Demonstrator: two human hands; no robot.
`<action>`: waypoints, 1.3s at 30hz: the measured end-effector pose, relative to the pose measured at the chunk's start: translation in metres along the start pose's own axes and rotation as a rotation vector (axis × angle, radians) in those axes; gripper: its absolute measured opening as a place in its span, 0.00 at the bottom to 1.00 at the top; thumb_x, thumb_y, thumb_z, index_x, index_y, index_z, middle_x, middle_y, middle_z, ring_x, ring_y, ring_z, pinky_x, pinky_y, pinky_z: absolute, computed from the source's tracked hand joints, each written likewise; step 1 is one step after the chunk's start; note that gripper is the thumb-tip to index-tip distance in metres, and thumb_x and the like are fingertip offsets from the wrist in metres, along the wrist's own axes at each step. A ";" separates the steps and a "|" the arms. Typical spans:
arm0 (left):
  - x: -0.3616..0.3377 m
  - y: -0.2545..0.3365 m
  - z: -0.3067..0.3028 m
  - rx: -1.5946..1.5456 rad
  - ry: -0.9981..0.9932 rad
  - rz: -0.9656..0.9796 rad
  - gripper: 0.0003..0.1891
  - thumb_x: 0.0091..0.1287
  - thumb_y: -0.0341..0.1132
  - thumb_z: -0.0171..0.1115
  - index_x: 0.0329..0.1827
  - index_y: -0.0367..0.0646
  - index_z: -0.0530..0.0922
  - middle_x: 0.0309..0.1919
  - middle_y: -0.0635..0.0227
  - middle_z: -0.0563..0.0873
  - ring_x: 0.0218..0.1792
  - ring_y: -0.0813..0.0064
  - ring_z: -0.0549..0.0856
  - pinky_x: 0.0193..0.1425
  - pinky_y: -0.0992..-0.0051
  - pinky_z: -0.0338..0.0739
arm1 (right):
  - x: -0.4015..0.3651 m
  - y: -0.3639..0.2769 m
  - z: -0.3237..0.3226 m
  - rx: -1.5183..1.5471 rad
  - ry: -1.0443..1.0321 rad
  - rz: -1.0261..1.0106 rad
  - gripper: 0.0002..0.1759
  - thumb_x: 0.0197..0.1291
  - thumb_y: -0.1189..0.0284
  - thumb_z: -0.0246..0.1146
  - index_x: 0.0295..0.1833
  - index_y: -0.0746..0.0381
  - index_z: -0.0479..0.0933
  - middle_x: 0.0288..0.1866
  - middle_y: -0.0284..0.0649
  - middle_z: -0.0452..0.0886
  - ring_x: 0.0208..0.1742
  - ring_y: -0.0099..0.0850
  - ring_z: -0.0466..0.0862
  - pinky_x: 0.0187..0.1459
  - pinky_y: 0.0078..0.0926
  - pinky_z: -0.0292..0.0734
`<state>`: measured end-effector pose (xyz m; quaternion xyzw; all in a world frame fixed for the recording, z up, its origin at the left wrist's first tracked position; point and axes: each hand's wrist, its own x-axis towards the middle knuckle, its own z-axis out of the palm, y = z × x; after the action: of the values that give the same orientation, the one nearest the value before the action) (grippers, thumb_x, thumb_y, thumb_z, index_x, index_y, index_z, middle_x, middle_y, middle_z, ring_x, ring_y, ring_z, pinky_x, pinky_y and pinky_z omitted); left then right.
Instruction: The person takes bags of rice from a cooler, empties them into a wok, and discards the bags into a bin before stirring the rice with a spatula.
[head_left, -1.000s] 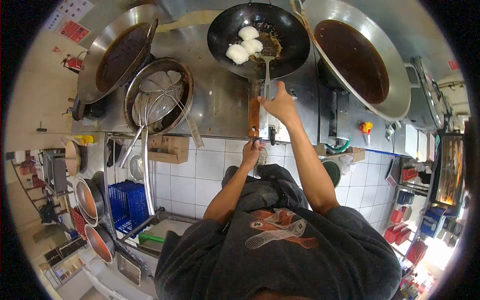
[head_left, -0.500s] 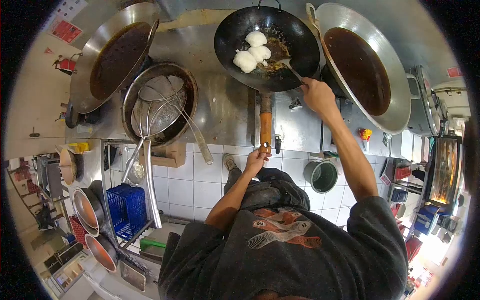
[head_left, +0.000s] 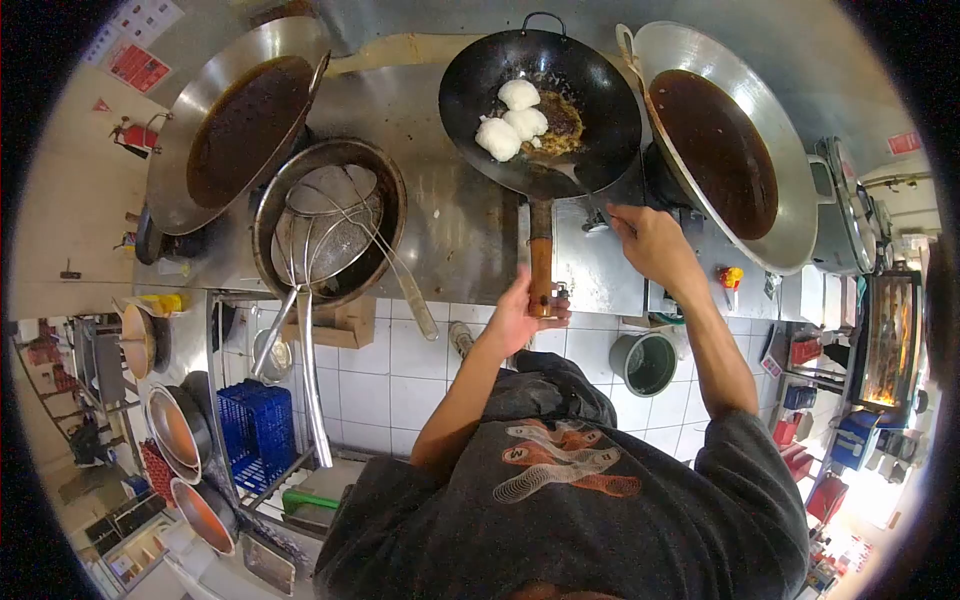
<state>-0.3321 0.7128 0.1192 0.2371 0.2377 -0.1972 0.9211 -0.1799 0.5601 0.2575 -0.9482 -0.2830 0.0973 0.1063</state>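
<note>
A black wok sits on the stove, and three white lumps lie left of browned, oily bits inside it. Around the wooden wok handle, my left hand has its thumb on the left side and fingertips showing on the right. My right hand is closed on a metal spatula, whose blade rests near the wok's lower rim.
Large pans of dark liquid stand at left and right. Strainers lie over a round pan left of the wok. Below are a green bucket and a blue crate.
My right hand has drawn the spatula down towards the wok's lower rim. My left hand has shifted up along the handle, and its fingers look looser.
</note>
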 end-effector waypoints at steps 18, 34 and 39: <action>-0.012 0.026 0.055 0.179 0.101 0.070 0.11 0.63 0.32 0.66 0.33 0.42 0.70 0.22 0.73 0.74 0.19 0.81 0.73 0.21 0.77 0.70 | 0.057 0.018 0.013 -0.079 0.018 -0.053 0.11 0.55 0.70 0.59 0.35 0.66 0.82 0.36 0.55 0.84 0.40 0.51 0.86 0.40 0.45 0.82; -0.010 0.028 0.039 0.233 0.172 0.043 0.10 0.60 0.26 0.65 0.36 0.43 0.69 0.20 0.75 0.72 0.16 0.83 0.72 0.14 0.81 0.65 | 0.087 0.054 0.042 -0.049 0.096 0.043 0.10 0.56 0.72 0.57 0.39 0.64 0.82 0.35 0.57 0.83 0.41 0.52 0.85 0.42 0.48 0.81; -0.004 0.030 0.028 0.230 0.179 0.039 0.09 0.60 0.26 0.63 0.33 0.41 0.69 0.21 0.73 0.72 0.18 0.83 0.73 0.16 0.77 0.69 | 0.064 0.050 -0.003 -0.059 0.092 -0.007 0.11 0.58 0.71 0.56 0.37 0.63 0.82 0.36 0.54 0.83 0.41 0.51 0.84 0.46 0.48 0.79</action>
<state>-0.3110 0.7235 0.1535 0.3624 0.2898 -0.1833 0.8667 -0.1009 0.5540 0.2397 -0.9534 -0.2841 0.0450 0.0915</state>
